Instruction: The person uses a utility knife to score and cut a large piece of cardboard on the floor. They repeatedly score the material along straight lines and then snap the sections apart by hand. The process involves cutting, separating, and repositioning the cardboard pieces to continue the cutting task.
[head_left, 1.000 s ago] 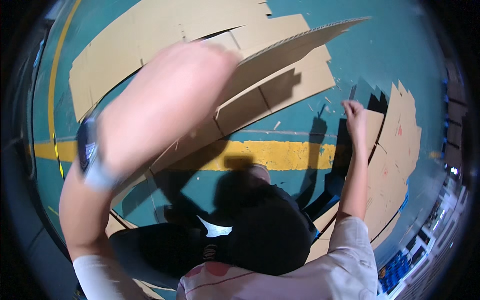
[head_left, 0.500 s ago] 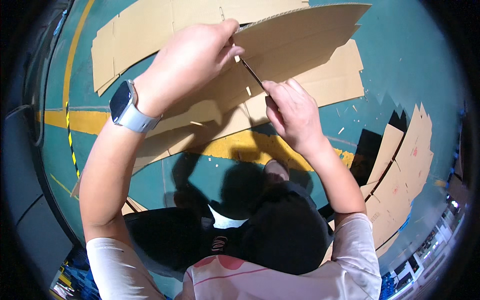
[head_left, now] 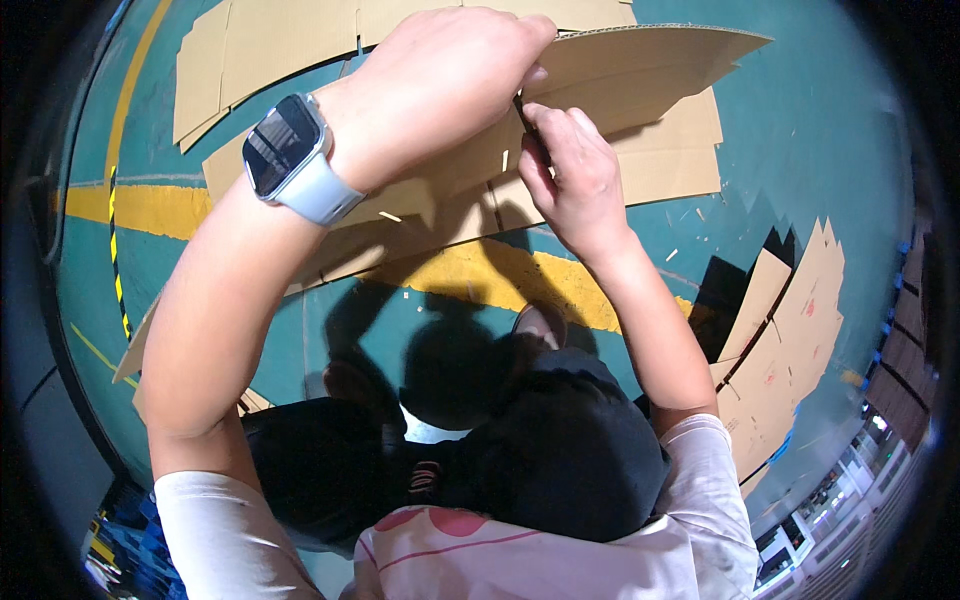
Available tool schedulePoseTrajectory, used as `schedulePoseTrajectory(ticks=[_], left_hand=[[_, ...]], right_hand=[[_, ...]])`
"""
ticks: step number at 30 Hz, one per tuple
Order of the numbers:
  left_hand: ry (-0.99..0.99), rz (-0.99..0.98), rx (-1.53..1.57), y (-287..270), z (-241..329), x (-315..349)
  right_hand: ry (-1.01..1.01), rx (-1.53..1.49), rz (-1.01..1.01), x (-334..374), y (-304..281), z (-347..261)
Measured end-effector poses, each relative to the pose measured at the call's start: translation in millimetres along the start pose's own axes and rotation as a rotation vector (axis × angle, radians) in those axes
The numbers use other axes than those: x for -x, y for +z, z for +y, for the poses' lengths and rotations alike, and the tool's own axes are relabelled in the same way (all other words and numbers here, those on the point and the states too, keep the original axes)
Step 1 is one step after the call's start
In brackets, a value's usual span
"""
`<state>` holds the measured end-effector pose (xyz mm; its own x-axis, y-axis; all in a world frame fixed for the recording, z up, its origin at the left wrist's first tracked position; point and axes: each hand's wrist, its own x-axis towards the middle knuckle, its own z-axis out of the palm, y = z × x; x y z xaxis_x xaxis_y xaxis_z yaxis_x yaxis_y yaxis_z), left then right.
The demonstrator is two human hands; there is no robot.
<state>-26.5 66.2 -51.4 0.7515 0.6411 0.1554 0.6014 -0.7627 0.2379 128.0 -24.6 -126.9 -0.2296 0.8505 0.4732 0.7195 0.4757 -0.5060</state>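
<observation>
A slotted brown cardboard sheet (head_left: 650, 75) stands tilted up in front of me. My left hand (head_left: 455, 75), a watch on its wrist, is closed on the sheet's upper edge. Just right of it, my right hand (head_left: 580, 170) grips a thin dark tool (head_left: 521, 110). The tool's tip points up toward my left fingers and is hidden by them, so its kind does not show clearly. Beneath the raised sheet lies more flat cardboard (head_left: 670, 160). A small cardboard scrap (head_left: 390, 216) rests on the cardboard below my left forearm.
Other cardboard sheets (head_left: 290, 45) lie at the far left, and a cardboard stack (head_left: 785, 345) at the right. Small scraps (head_left: 671, 256) dot the green floor (head_left: 850, 190), which has a yellow stripe (head_left: 440, 275). My shoe (head_left: 540, 326) is close to the cardboard.
Both hands are closer together, my left hand having moved right along the cardboard edge. Less of the tool shows now. The view has shifted slightly.
</observation>
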Motion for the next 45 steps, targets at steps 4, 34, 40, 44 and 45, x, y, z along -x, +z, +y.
schedulePoseTrajectory(ticks=[4, 34, 40, 44, 45], left_hand=[[0.011, 0.014, 0.013, 1, 0, 1], [0.029, 0.012, 0.024, 2, 7, 5], [-0.035, -0.065, 0.223, -13, -11, 11], [-0.27, -0.481, 0.254, -61, -51, 69], [-0.346, -0.368, 0.398, -57, -58, 99]], right_hand=[[0.028, 0.012, -0.027, 13, -3, -4], [0.062, 0.07, -0.104, 45, -22, -12], [0.288, -0.03, -0.188, 77, -35, -25], [0.46, -0.269, -0.175, 75, -32, -30], [0.517, -0.353, -0.19, 73, -29, -33]])
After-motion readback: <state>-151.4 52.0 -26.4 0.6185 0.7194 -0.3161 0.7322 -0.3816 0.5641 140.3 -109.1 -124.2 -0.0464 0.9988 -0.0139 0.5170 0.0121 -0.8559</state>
